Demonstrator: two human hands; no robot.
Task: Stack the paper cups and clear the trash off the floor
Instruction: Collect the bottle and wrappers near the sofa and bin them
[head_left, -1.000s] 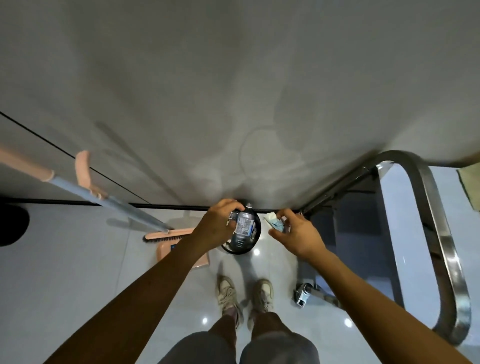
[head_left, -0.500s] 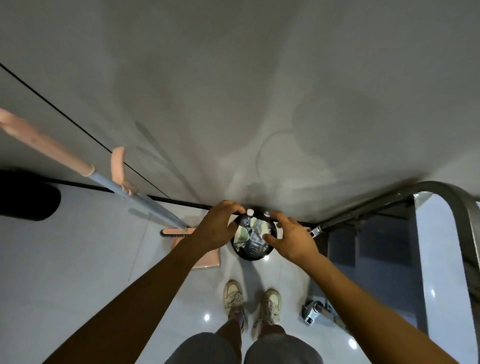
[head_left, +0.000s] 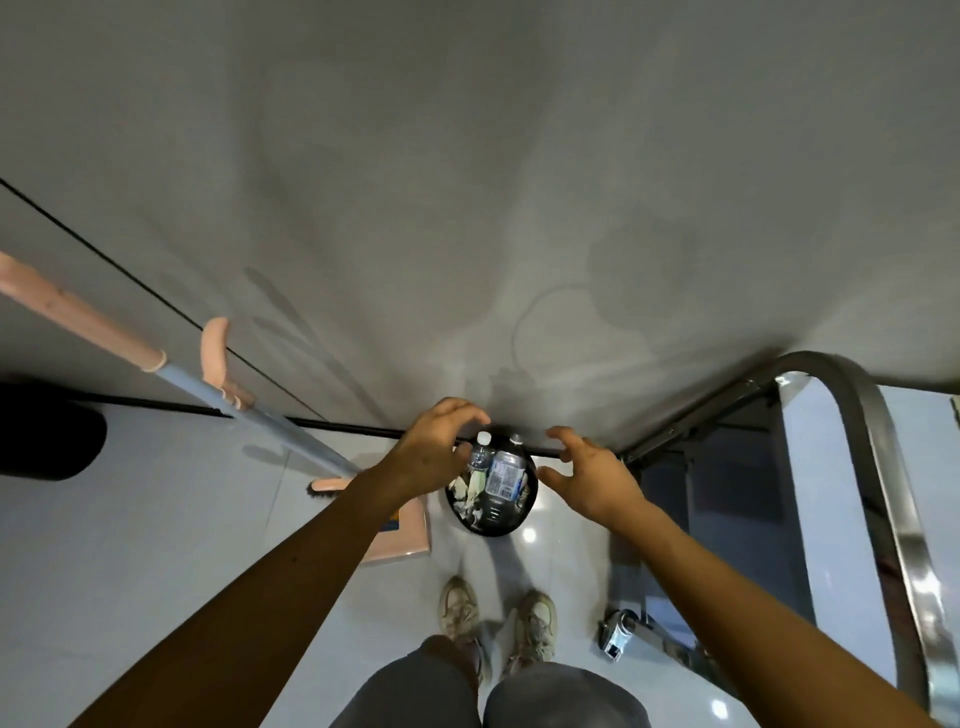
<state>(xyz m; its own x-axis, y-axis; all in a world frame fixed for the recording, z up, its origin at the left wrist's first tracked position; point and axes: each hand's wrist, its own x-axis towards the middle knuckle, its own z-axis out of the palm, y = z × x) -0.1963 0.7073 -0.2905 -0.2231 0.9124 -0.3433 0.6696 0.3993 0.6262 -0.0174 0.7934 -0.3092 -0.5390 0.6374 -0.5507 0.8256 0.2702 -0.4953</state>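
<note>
A round black trash bin (head_left: 511, 522) stands on the pale tiled floor against the grey wall. Inside it lie two plastic bottles (head_left: 503, 470) with white labels and crumpled paper scraps (head_left: 467, 491). My left hand (head_left: 439, 449) hovers over the bin's left rim with fingers spread and empty. My right hand (head_left: 592, 475) hovers at the bin's right side, fingers apart, holding nothing. No paper cups are in view.
A broom (head_left: 249, 405) with a pink and blue handle leans on the wall at left, over a pink dustpan (head_left: 402, 535). A metal-framed cart (head_left: 857, 467) with a caster (head_left: 615, 634) stands at right. My shoes (head_left: 498, 618) are just behind the bin.
One second ago my left hand held a bottle and my right hand a crumpled scrap above the bin. Both items now lie in the bin and both hands have opened.
</note>
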